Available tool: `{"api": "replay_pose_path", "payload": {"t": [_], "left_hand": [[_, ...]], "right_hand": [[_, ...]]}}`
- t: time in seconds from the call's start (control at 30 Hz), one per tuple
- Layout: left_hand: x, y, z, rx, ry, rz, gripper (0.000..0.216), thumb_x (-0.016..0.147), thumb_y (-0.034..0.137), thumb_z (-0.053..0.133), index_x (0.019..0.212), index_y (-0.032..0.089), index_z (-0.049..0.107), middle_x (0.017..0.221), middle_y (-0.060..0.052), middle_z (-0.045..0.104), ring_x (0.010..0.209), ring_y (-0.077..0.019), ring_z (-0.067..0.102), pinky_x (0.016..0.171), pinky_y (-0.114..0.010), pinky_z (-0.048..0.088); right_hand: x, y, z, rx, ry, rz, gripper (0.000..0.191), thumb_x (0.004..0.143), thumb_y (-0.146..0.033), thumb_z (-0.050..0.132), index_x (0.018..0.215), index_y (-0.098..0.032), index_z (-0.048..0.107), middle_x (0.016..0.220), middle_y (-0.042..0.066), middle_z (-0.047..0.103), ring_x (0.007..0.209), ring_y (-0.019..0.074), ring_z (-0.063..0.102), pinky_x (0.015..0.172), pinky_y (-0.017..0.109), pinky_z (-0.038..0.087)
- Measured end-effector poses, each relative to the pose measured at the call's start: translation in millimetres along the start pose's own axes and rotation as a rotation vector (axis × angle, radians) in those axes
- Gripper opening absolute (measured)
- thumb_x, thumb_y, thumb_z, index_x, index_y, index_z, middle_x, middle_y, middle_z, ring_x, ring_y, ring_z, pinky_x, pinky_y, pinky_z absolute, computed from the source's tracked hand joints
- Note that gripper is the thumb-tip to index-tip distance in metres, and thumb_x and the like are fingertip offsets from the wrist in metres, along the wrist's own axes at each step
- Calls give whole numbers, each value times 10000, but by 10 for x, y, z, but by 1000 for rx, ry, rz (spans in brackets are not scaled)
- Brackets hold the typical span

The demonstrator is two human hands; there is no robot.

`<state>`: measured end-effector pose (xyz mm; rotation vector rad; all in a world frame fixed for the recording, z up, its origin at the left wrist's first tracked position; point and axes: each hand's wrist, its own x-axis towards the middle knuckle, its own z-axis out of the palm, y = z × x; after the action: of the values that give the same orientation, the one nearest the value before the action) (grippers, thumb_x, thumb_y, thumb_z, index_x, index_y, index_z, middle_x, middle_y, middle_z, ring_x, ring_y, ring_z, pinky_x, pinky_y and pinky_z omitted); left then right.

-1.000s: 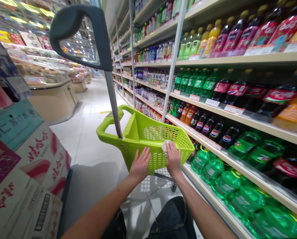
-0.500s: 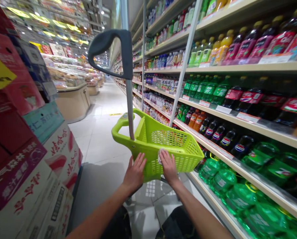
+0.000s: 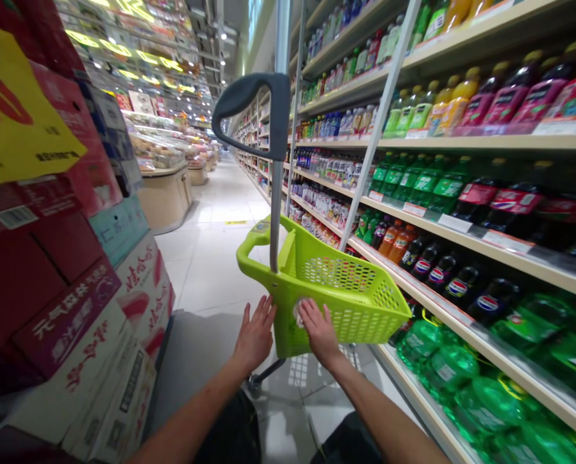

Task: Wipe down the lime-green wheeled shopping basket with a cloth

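Note:
A lime-green shopping basket cart [image 3: 365, 327] with perforated walls stands in front of me. A metal pole rises from it to a dark grey loop handle [image 3: 278, 119]. My right hand [image 3: 321, 332] presses a crumpled white wipe [image 3: 298, 313] flat against the near side wall, close to its solid corner. Whether the wipe is paper or cloth, I cannot tell. At the basket's left end is my left hand [image 3: 255, 332], open with fingers spread and pointing up. Its fingertips are at the corner's edge; contact is hard to judge.
Shelves of bottled drinks [image 3: 462, 277] run along the right, with large green bottles [image 3: 442, 367] at the bottom. Stacked drink cartons [image 3: 66, 322] stand close on my left. A tiled aisle [image 3: 215, 258] stretches ahead past a display counter [image 3: 165, 200].
My right hand has slid the wipe leftward along the basket wall. My left hand has shifted left from the wall to its edge. The view has turned slightly left.

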<state>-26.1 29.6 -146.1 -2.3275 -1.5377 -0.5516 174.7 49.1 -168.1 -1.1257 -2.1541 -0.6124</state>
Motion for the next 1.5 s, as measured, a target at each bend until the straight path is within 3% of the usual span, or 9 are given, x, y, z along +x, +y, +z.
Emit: {"api": "replay_pose_path", "payload": {"t": [0.23, 0.5, 0.67, 0.9, 1.07, 1.17, 1.33, 1.4, 1.5], "left_hand": [[58, -179, -95, 0, 50, -63, 576, 699, 136, 419, 1274, 127, 386, 1412, -105, 290, 1318, -235, 216, 1069, -503, 149], [203, -468, -327, 6, 216, -138, 557, 743, 152, 387, 1296, 102, 342, 1365, -134, 376, 1300, -236, 265, 1076, -488, 99], [467, -649, -506, 23, 268, -204, 636, 710, 155, 403, 1330, 98, 275, 1400, -143, 310, 1315, -253, 221, 1071, -508, 74], [640, -595, -639, -9, 229, -197, 586, 685, 155, 413, 1269, 131, 383, 1364, -122, 381, 1275, -239, 317, 1067, -515, 90], [628, -546, -643, -17, 226, -222, 578, 695, 178, 414, 1269, 120, 376, 1382, -124, 348, 1284, -237, 297, 1061, -513, 118], [615, -521, -617, -7, 238, -240, 600, 685, 174, 421, 1279, 113, 360, 1392, -132, 326, 1292, -246, 280, 1058, -518, 118], [605, -488, -604, -1, 203, -244, 603, 695, 178, 410, 1289, 101, 344, 1407, -129, 295, 1302, -238, 259, 1057, -519, 116], [613, -468, -606, -4, 199, -258, 607, 696, 186, 418, 1291, 97, 340, 1410, -132, 285, 1308, -239, 245, 1058, -513, 120], [629, -431, -603, 3, 194, -288, 625, 700, 205, 432, 1304, 92, 318, 1415, -144, 272, 1318, -256, 214, 1060, -512, 112]], "right_hand": [[524, -227, -133, 41, 79, 57, 463, 840, -68, 344, 1282, -190, 407, 1310, 101, 453, 1287, 189, 288, 1047, 477, 190], [568, -385, -50, 60, 2, -293, 312, 865, -150, 400, 1141, -200, 537, 1194, 53, 567, 1184, 178, 435, 1040, 416, 265], [1230, -325, -329, 22, 170, -205, 352, 858, -149, 432, 1187, -258, 496, 1294, 48, 479, 1288, 194, 284, 1063, 465, 178], [1850, -118, -500, -24, 97, -564, 278, 864, -169, 441, 1115, -243, 536, 1299, 23, 474, 1279, 174, 303, 1076, 463, 160], [2410, -5, -899, -58, 329, -291, 356, 869, -114, 392, 1189, -243, 483, 1370, 9, 379, 1336, 187, 135, 1082, 504, 42], [2285, -29, -874, -98, 346, -244, 374, 871, -110, 379, 1215, -230, 463, 1376, 16, 369, 1341, 191, 104, 1085, 499, 34], [1547, -33, -528, -117, 114, -525, 332, 871, -149, 407, 1179, -229, 498, 1302, 7, 471, 1319, 172, 203, 1100, 453, 59], [1573, -5, -568, -99, 120, -484, 342, 866, -130, 409, 1178, -234, 501, 1304, 9, 468, 1316, 173, 212, 1097, 460, 62], [2018, 38, -842, -73, 222, -305, 402, 855, -86, 398, 1222, -239, 460, 1366, 10, 385, 1332, 183, 158, 1091, 479, 53]]}}
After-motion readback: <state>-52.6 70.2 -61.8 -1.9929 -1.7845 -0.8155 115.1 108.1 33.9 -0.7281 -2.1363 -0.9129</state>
